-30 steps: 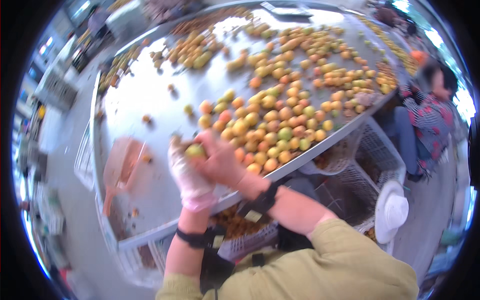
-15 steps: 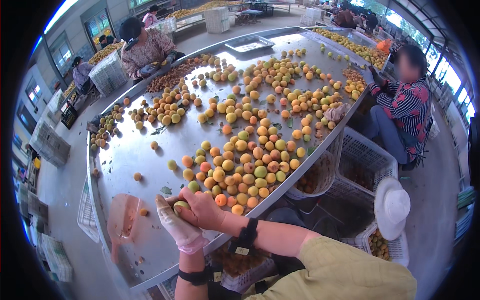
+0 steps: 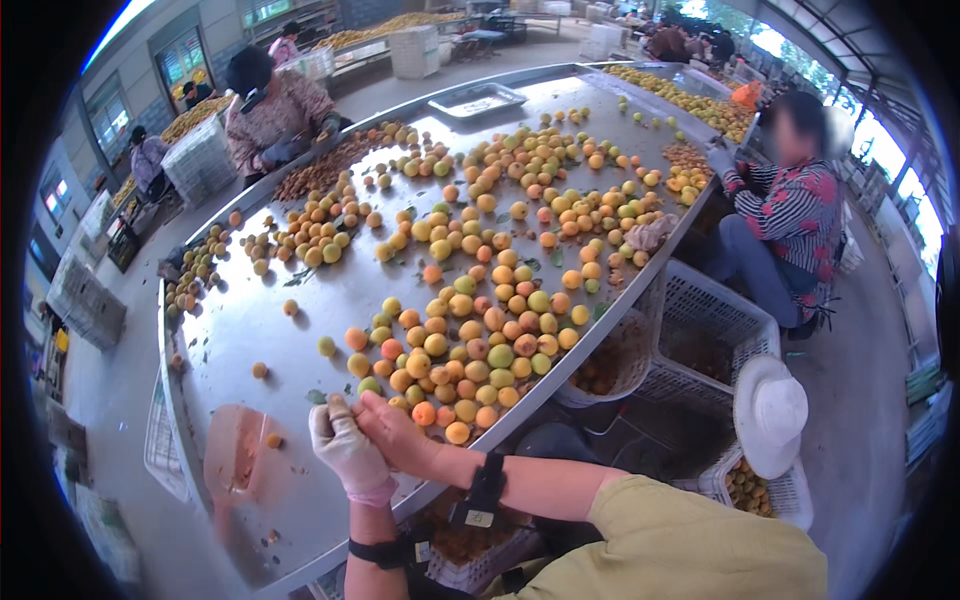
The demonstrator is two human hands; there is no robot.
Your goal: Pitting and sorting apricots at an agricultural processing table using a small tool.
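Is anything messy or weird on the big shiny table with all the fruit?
A few things. A reddish juice smear stains the metal table beside the gloved left hand. Loose leaves and a crumpled glove lie among the fruit. The right hand is bare.

View has tilted up over the last second: far end of the counter (image 3: 300, 330), a metal tray (image 3: 478, 100) and people at upper left now in frame; seated person in stripes (image 3: 790, 225) moved from right edge toward upper right. Both hands slid from frame centre to lower centre-left. Left hand (image 3: 345, 450), gloved, and right hand (image 3: 395, 435) now pressed together; the apricot seen between the fingers before is hidden now. Pink board (image 3: 235, 450) now just left of the hands.
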